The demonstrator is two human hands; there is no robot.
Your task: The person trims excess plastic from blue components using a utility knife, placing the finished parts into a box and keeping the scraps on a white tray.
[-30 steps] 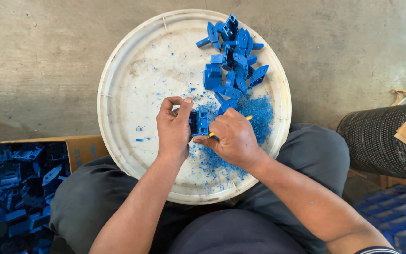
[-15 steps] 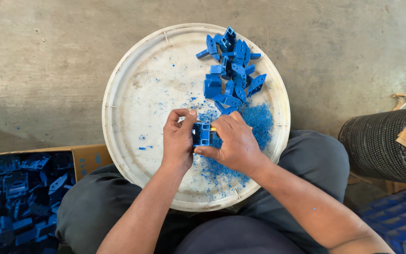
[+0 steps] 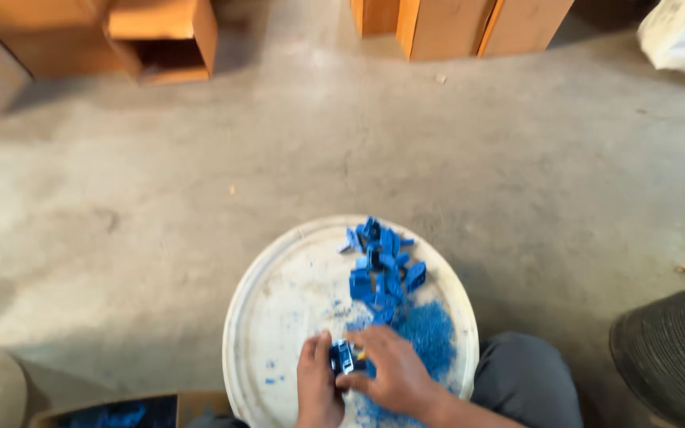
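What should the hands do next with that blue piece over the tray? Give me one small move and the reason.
Probably keep the left hand steady and let the right hand work the edge of the blue plastic piece pinched between them. Both hands already grip it over the white round tray, where blue shavings lie beside a pile of blue pieces.

Small blue plastic part (image 3: 345, 357) — held betw both hands over white round tray (image 3: 279, 305), low edge.
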